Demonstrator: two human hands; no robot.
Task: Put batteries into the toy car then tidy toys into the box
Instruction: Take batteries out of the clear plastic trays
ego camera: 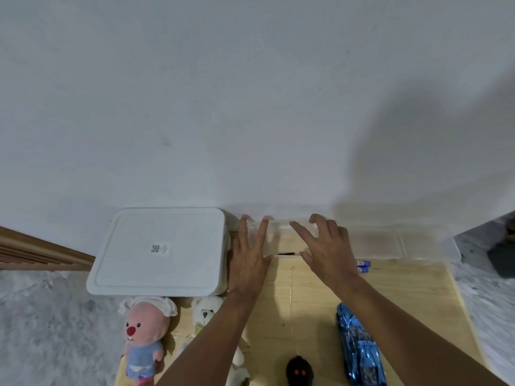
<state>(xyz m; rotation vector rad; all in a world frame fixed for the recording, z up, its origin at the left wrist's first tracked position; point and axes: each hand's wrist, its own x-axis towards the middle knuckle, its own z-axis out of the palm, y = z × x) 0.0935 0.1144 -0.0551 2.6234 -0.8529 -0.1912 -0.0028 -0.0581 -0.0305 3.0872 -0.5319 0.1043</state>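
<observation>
White wall, wood board on grey carpet. I see the lidded white box far left, two plushies below it. Left hand and right hand, fingers spread wide, touch one clear container. Two batteries beside it; one blue toy car right.

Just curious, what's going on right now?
Left hand and right hand on clear box. Blue car, batteries untouched. Nothing blocking.
</observation>
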